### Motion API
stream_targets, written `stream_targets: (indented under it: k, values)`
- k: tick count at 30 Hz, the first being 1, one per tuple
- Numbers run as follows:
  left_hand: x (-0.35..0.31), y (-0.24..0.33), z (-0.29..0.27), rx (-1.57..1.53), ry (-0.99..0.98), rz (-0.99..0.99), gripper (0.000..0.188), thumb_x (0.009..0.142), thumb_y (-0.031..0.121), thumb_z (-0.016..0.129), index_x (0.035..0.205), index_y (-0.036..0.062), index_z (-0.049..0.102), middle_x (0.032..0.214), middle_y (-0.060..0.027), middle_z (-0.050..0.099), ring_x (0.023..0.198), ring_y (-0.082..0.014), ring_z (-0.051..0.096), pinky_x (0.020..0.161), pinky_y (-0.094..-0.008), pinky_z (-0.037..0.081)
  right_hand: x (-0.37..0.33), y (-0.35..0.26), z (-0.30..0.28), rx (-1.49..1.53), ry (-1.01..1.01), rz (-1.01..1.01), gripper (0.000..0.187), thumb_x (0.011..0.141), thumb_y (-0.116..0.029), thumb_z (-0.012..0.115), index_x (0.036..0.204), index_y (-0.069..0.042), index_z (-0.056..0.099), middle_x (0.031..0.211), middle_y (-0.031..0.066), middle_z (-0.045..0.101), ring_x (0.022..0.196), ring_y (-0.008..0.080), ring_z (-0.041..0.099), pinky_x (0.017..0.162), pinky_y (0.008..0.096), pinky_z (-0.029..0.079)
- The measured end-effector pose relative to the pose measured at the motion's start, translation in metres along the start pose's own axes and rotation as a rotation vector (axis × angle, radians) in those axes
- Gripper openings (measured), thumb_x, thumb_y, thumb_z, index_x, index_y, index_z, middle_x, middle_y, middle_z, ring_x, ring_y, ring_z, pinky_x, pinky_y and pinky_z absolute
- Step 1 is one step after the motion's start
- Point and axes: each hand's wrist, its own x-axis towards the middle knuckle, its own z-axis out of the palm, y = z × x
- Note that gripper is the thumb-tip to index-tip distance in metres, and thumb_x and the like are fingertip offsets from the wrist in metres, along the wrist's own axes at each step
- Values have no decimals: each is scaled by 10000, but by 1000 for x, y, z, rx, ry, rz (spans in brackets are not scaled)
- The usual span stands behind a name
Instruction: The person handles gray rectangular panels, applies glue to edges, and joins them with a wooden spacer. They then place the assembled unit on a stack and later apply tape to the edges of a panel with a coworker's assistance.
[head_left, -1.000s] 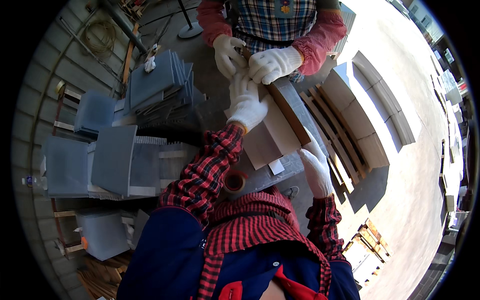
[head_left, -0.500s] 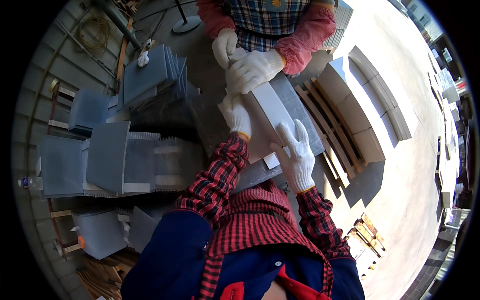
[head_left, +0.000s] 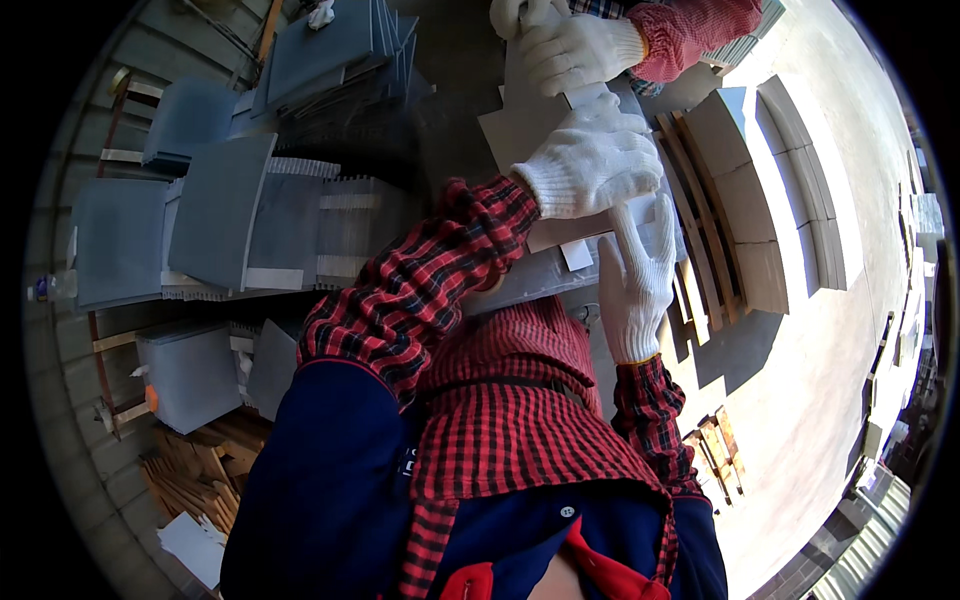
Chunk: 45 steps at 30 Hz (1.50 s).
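My left hand (head_left: 592, 160), in a white knit glove, lies across a long, pale folded cardboard piece (head_left: 508, 135), its fingers bent over the top and apart. Most of the piece is covered by hands. Along its near right end my right hand (head_left: 638, 275), gloved alike, has its fingers stretched out, with nothing in its grasp. A small white flap (head_left: 577, 255) shows at the near end. Beyond my hands, another person's gloved hand (head_left: 585, 52) rests on the far part of the cardboard. Beneath lies a grey work surface (head_left: 525, 280).
Stacks of grey sheets (head_left: 215, 215) stand on the left, with more sheets (head_left: 325, 50) behind them. To the right are wooden slats (head_left: 700, 215) and a long stack of pale blocks or cartons (head_left: 750, 190). Wooden pieces (head_left: 205, 465) lie at the lower left.
My left hand has moved from the cardboard's left side across its top to the right. My right hand stays near the right edge, fingers extended. The whole view has shifted.
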Motion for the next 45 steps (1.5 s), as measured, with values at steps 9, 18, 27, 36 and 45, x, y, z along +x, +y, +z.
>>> stream_targets:
  k: [9, 18, 27, 36, 45]
  values:
    - [-12, 10, -17, 85, -149, -185, 151, 938, 306, 633, 1024, 226, 728, 1132, 33, 680, 1220, -218, 576, 1108, -487, 358, -54, -15, 85, 206, -579, -48, 542, 794, -295, 765, 1234, -34, 587, 1135, 197, 671, 1035, 427, 654, 837, 489, 552]
    - [-16, 17, -14, 83, -138, -277, 155, 970, 308, 617, 1048, 255, 741, 1240, 31, 659, 1374, -254, 491, 1229, -571, 208, -96, 27, 206, -115, -966, 190, 453, 840, -341, 678, 1210, -80, 658, 1131, 170, 705, 1037, 357, 709, 862, 456, 578]
    - [-9, 12, -13, 252, -213, -159, 192, 990, 290, 577, 1103, 221, 716, 1254, 3, 660, 1332, -284, 515, 1191, -523, 271, -223, 165, -54, 860, -966, 1242, 471, 798, -83, 621, 1258, 5, 677, 935, 18, 701, 735, 96, 619, 678, 243, 485]
    - [-3, 12, -15, 222, -243, -266, 358, 1033, 345, 450, 1200, 161, 708, 1269, -29, 675, 1361, -311, 484, 1191, -524, 234, -328, 155, -125, 1283, -140, 1226, 404, 909, -155, 636, 1298, -50, 595, 1139, 106, 673, 1105, 271, 647, 922, 474, 532]
    - [-19, 18, -4, 81, 16, -238, 231, 1024, 251, 560, 1195, 182, 699, 1292, 19, 652, 1393, -295, 465, 1240, -585, 139, -90, 13, -113, 1255, 12, 849, 724, 827, -184, 583, 1509, 12, 434, 1278, 110, 594, 1140, 205, 584, 990, 317, 470]
